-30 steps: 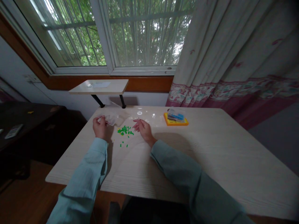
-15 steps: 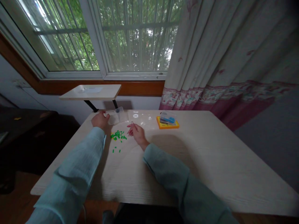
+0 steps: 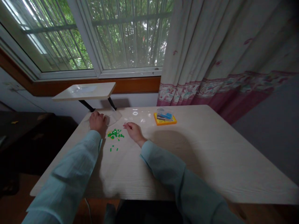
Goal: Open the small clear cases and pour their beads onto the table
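Note:
A heap of small green pieces (image 3: 115,134) lies on the pale wooden table (image 3: 187,161), with a few strays (image 3: 113,149) nearer me. My left hand (image 3: 96,121) rests at the table's far left, fingers closed on a clear plastic bag or container (image 3: 113,118) lying on the tabletop. Just right of the green heap my right hand (image 3: 132,130) sits on the table, its fingertips pinched together; whether anything is in them is too small to tell.
An orange tray (image 3: 164,119) with a clear box of blue and dark pieces stands at the far middle of the table. Behind the table a small white shelf (image 3: 84,91) juts out under the window. A curtain (image 3: 221,56) hangs at right, dark furniture (image 3: 28,137) stands at left.
My left hand has set the clear container down lower against the table's far edge. The right hand stays beside the green pieces, now pinched. My view has shifted right and up.

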Demonstrator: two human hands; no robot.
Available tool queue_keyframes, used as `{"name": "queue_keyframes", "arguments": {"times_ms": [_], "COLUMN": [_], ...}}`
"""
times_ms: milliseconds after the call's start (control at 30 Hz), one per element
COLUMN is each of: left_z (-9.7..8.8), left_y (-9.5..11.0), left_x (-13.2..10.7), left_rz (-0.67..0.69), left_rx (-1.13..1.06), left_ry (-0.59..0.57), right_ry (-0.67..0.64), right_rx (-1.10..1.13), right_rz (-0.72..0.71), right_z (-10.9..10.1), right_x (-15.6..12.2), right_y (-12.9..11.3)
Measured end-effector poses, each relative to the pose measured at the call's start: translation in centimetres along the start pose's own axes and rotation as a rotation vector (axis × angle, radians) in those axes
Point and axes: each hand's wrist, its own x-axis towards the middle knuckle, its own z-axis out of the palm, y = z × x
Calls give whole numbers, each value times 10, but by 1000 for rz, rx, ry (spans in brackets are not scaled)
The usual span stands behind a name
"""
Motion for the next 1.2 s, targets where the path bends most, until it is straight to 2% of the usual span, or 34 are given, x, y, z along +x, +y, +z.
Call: {"name": "queue_keyframes", "arguments": {"times_ms": [100, 233, 333, 433, 600, 700, 800, 933, 1033, 1100, 1200], "left_z": [-13, -25, -20, -5, 14, 13, 5, -7, -11, -11, -10], "left_y": [-7, -23, -26, -16, 7, 14, 17, 20, 23, 26, 29], "left_x": [-13, -48, -78, -96, -98, -99, -105, -110, -107, -104, -103], "left_rz": [146, 315, 293, 214, 194, 208, 271, 327, 394, 457, 519], "left_rx": [-184, -390, -558, -706, -729, -756, -802, -827, -769, -718, -681], "left_ry": [3, -133, -167, -153, -76, -93, -130, -167, -158, -169, -236], "right_ry": [-89, -157, -181, -246, -360, -421, -451, -405, -302, -278, -331], "right_rx": [-233, -530, -611, -628, -632, -563, -425, -243, -265, -304, -338], "right_rz": [-88, -145, -162, -220, -253, -300, -288, -191, -142, -164, -237], "right_z": [3, 9, 12, 15, 25, 28, 24, 11, 4, 4, 9], "right_x": [1, -4, -8, -8, -6, -7, -6, 2, 6, 6, 2], "right_y": [3, -2, -8, -13, -16, -14, -9, -1, 2, 2, 3]}}
